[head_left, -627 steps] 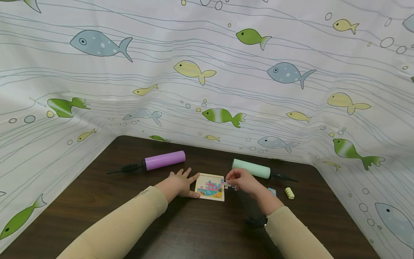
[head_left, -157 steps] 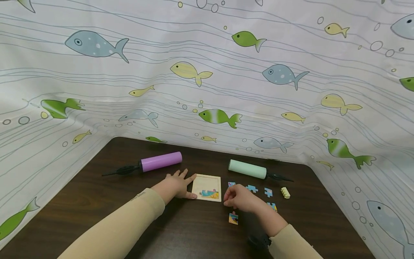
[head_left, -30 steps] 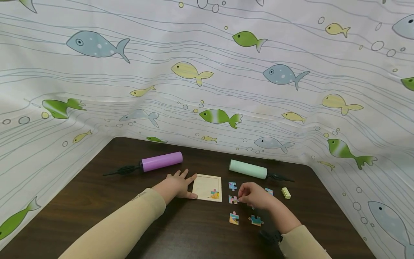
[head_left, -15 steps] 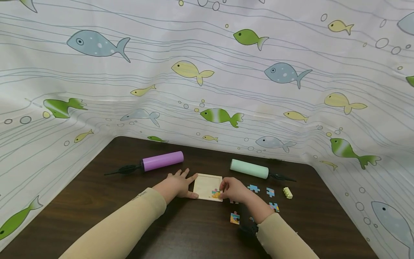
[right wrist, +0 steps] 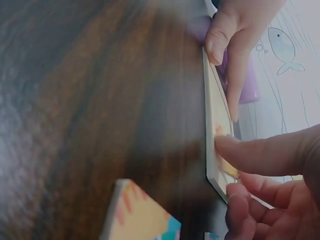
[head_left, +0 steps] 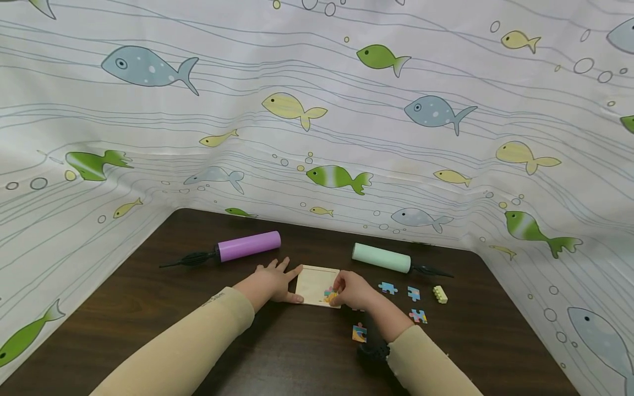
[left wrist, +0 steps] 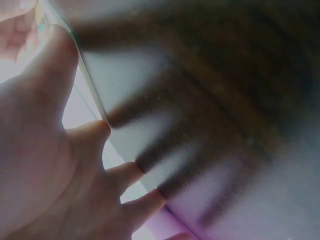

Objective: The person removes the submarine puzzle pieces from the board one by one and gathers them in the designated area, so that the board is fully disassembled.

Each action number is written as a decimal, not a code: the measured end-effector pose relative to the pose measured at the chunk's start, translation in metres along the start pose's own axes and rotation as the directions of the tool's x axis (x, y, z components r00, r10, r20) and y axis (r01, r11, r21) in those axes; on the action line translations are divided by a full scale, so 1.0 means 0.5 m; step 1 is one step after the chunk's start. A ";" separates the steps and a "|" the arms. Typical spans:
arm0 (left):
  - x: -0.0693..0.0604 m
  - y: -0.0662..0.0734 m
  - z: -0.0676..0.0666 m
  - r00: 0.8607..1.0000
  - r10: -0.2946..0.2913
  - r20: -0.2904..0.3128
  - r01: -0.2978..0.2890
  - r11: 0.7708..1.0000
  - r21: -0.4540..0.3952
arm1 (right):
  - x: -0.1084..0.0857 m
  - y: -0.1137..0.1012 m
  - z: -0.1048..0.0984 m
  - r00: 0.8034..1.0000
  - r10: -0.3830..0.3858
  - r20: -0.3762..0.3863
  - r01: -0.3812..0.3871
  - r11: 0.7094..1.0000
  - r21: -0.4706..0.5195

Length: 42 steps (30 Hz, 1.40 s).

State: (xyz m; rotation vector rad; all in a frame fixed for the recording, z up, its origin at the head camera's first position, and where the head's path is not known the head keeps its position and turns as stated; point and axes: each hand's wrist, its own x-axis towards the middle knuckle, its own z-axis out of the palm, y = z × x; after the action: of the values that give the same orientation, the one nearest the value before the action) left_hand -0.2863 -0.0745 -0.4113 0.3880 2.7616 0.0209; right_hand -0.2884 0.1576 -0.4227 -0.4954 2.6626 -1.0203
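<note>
My left hand (head_left: 272, 279) rests with spread fingers along the left edge of a square wooden puzzle tray (head_left: 313, 281), whose inside is mostly bare pale wood. At the tray's lower right corner, my right hand (head_left: 356, 291) pinches a yellow-orange jigsaw piece (head_left: 329, 296). In the right wrist view, thumb and fingers close on that piece (right wrist: 229, 169), partly hiding it; whether it is lifted free of the tray I cannot tell. Loose jigsaw pieces lie right of the tray: a blue one (head_left: 388, 288), a light blue one (head_left: 413, 293), a multicoloured one (head_left: 418, 315) and a yellow-teal one (head_left: 359, 333).
Behind the tray lie a purple hand pump (head_left: 250, 246) with a black end and a mint-green hand pump (head_left: 381, 258). A pale yellow toy brick (head_left: 440, 294) sits at the right. A fish-patterned curtain (head_left: 317, 137) surrounds the dark wooden table (head_left: 277, 352).
Several pieces left the tray for the table since the first frame. Within the last second my right hand went from the loose pieces leftward to the piece in the tray's corner. My left hand stayed.
</note>
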 end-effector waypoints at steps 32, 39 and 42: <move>-0.006 -0.003 0.000 1.000 0.018 -0.007 -0.018 0.999 -0.037 | -0.142 0.105 -0.126 0.999 -0.026 -0.043 0.037 0.965 0.260; -0.001 -0.002 0.001 1.000 0.016 0.000 -0.015 0.999 -0.036 | -0.231 0.159 -0.196 0.996 0.050 -0.077 -0.030 0.969 0.247; 0.001 -0.002 0.001 1.000 0.015 0.001 -0.015 0.999 -0.031 | -0.260 0.179 -0.215 0.995 0.081 -0.065 -0.063 0.969 0.239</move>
State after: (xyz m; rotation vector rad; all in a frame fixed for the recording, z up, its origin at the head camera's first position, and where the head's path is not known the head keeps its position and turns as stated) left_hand -0.2869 -0.0756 -0.4119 0.4007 2.7540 0.0666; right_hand -0.2271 0.3354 -0.3918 -0.3141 2.5524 -1.3364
